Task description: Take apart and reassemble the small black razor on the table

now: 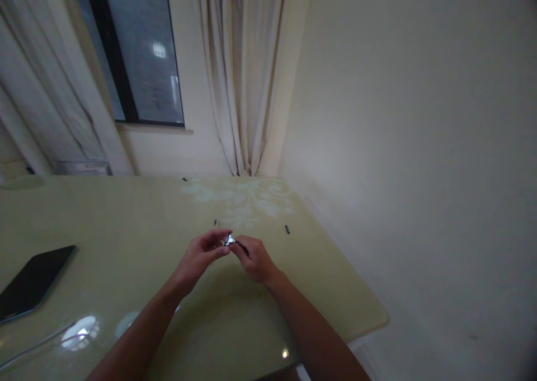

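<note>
Above the table, my left hand (202,253) and my right hand (254,259) meet at a small tool with a shiny silver head (229,240) and a dark handle (243,249). The fingers of my right hand are closed around the handle. My left thumb and fingertips pinch at the silver head from the other side. The tool's exact kind is too small to make out, and my fingers hide part of it. Just beyond my left fingertips lies a small dark stick-like piece (215,222). A similar short dark piece (287,229) rests to the right of my hands.
The glossy yellow-green table (126,219) has a pale floral pattern at its far end. A black tablet-like slab (36,283) lies at the left, with a pale cable (37,344) nearer me. Another tiny dark piece (184,179) sits by the far edge. A wall (398,146) borders the right side.
</note>
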The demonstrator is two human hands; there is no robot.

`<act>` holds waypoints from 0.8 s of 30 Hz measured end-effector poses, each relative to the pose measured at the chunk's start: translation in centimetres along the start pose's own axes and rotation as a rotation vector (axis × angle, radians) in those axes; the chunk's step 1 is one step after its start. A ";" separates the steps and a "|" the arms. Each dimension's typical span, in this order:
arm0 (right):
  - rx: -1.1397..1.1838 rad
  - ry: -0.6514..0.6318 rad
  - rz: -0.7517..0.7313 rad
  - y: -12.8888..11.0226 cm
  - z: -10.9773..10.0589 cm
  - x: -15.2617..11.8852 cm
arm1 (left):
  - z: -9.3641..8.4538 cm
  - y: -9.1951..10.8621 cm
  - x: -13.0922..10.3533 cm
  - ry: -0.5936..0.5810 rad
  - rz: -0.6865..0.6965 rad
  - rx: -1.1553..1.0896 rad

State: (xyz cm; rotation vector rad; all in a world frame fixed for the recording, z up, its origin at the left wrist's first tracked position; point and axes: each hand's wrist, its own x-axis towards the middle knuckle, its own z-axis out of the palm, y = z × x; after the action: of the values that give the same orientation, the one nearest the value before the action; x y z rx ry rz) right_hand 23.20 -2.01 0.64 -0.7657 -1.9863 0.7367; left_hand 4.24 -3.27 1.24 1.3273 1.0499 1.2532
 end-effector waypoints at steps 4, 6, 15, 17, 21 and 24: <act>0.041 0.041 0.057 0.1 -0.2 0.1 | -0.4 0.0 0.3 0.002 0.019 0.011; 0.083 0.154 0.118 0.6 -0.9 0.5 | -1.0 0.0 0.6 0.049 0.038 0.072; -0.386 0.449 0.452 6.7 -11.4 1.7 | -2.9 -3.4 1.4 0.206 -0.043 1.169; -0.510 0.432 0.597 8.2 -13.2 0.4 | -2.9 -3.9 1.4 0.164 -0.061 1.259; -0.632 0.520 0.766 10.4 -14.2 -2.3 | -3.0 -4.0 1.5 0.111 -0.073 1.305; -0.729 0.522 0.778 11.3 -13.6 -2.9 | -2.8 -3.7 1.3 0.091 -0.074 1.286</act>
State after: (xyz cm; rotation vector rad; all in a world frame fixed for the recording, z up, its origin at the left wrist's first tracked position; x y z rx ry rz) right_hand 38.95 5.87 -2.90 -1.9963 -1.4152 0.1391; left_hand 1.68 -1.23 -2.31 2.1017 2.0971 0.4805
